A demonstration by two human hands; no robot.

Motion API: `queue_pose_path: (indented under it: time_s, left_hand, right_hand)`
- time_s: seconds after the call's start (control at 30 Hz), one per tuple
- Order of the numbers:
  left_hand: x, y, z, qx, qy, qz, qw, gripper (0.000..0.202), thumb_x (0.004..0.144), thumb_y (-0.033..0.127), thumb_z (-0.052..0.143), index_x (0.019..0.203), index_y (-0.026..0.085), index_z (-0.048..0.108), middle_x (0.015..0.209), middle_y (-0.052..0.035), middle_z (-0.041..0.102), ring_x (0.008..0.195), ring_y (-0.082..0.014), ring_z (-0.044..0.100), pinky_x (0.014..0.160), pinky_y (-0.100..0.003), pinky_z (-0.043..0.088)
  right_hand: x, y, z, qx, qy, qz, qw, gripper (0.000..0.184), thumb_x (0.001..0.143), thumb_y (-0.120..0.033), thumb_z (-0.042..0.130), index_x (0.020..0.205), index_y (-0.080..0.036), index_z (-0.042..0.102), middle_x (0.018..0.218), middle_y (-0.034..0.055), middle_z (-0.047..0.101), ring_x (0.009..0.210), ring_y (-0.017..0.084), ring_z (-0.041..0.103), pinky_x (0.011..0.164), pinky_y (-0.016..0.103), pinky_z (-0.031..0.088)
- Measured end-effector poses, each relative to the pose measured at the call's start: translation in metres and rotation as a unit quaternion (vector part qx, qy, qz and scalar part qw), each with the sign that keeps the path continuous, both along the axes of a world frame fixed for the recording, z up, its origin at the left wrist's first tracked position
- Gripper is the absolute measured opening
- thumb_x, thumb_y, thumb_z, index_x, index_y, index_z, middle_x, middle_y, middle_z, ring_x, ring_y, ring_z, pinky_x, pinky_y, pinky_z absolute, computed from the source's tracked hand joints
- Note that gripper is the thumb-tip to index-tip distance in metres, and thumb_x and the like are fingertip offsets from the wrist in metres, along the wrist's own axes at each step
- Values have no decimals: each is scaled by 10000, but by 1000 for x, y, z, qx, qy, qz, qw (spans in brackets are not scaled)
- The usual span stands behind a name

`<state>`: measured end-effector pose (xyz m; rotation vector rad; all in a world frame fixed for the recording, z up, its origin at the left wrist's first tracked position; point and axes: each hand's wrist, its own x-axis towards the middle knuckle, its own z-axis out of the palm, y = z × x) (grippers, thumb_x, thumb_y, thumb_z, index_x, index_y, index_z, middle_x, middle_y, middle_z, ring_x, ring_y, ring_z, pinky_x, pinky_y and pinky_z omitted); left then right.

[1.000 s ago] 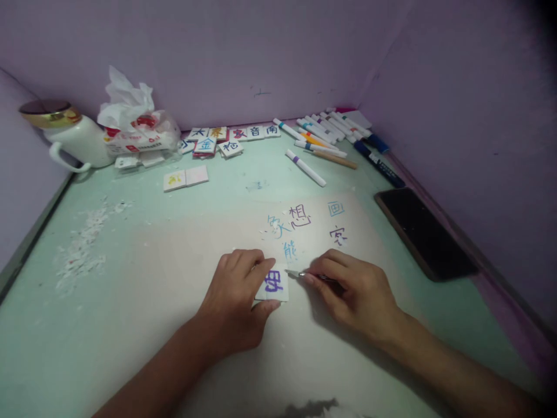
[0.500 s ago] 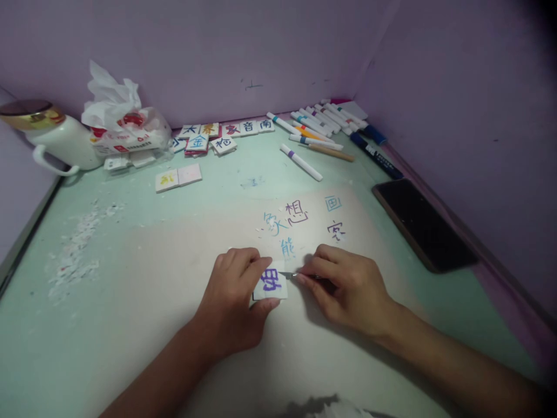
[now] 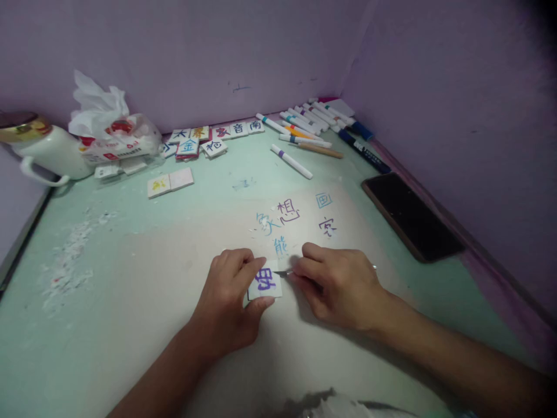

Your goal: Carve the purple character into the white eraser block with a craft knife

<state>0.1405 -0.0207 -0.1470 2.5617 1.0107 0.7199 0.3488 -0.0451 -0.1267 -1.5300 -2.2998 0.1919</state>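
Observation:
My left hand [image 3: 228, 302] pinches a small white tile [image 3: 265, 282] with a purple character on it, holding it flat on the pale green table [image 3: 130, 325]. My right hand [image 3: 337, 284] grips a thin metal blade tool [image 3: 282, 273]; its tip touches the tile's right edge. Blue and purple characters [image 3: 289, 217] are written on the table just beyond both hands.
A dark phone [image 3: 411, 215] lies at the right. Several markers [image 3: 304, 130] and lettered tiles [image 3: 204, 139] lie at the back. A white mug [image 3: 46, 154] and a tissue pack [image 3: 115, 139] stand back left. White scrapings [image 3: 65, 261] litter the left side.
My right hand slid left, bringing the blade tip from beside the tile onto its right edge. The left hand kept hold of the tile. The view shifted slightly.

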Motion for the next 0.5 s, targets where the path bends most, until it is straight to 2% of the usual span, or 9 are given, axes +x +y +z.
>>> queue_pose_path:
  time_s: [0.5]
  left_hand:
    - [0,1,-1,9,-6,-4,1000,392,759,216,656,1104,67,548,1023,-138,507,916,-261,485,769,-445,448]
  right_hand:
    - [6,10,8,-92,-32,61,993,150,765,-240,484,689,-180,599,674,-17,542,485,99,221,473,289,83]
